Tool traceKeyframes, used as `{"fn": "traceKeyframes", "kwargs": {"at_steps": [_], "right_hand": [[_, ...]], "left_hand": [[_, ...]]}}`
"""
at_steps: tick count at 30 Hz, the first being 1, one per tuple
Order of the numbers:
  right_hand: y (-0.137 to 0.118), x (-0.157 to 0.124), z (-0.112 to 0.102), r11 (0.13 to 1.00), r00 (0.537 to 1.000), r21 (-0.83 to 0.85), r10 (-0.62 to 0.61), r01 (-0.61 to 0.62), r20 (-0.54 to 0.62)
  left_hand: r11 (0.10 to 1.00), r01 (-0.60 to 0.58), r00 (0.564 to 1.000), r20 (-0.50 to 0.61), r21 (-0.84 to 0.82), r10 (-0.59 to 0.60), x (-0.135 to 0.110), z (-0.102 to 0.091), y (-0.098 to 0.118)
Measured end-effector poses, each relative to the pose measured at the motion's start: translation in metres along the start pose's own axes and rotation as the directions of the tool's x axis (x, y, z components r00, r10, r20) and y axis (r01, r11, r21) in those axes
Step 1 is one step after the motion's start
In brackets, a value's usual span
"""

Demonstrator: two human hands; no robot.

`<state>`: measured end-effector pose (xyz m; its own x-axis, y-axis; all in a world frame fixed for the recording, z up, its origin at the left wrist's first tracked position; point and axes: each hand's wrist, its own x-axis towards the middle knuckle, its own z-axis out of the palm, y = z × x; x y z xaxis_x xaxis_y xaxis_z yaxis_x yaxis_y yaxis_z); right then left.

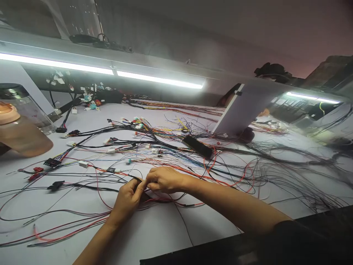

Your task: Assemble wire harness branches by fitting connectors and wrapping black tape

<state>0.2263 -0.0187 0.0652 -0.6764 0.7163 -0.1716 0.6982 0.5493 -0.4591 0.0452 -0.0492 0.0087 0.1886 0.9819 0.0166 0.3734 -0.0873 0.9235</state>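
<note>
My left hand is closed round a dark wire bundle near the front of the white table. Pressed up against it, my right hand pinches the same bundle, its fingertips meeting my left thumb. The exact spot between the fingers is hidden. Red and black wires run out to the left below my left hand. Beyond the hands lie a white connector, a black connector and a small teal connector on their wires.
Wire harnesses with several connectors spread across the table. A black oblong object rests on them. Bottles stand at the left. A white panel rises at the right, and light tubes hang along the back.
</note>
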Motion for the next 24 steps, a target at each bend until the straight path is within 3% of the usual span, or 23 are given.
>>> {"fn": "traceKeyframes", "kwargs": {"at_steps": [6,10,15,24], "right_hand": [[0.006,0.002,-0.002,0.997,0.997,0.066,-0.049,0.044,0.067],[0.007,0.003,0.003,0.999,0.999,-0.031,-0.023,0.025,0.048],[0.001,0.001,0.017,0.973,0.992,-0.196,0.107,-0.119,-0.066],[-0.022,0.004,0.025,0.896,0.947,-0.321,0.252,-0.306,-0.198]], "left_hand": [[0.996,-0.055,0.998,-0.02,0.071,0.057,0.0,0.001,0.0],[0.994,-0.085,0.996,-0.007,0.07,0.086,0.0,0.001,-0.004],[0.996,-0.07,0.997,-0.031,0.058,0.072,-0.001,0.005,-0.01],[0.972,-0.213,0.971,-0.09,0.096,0.221,-0.003,0.003,-0.001]]}}
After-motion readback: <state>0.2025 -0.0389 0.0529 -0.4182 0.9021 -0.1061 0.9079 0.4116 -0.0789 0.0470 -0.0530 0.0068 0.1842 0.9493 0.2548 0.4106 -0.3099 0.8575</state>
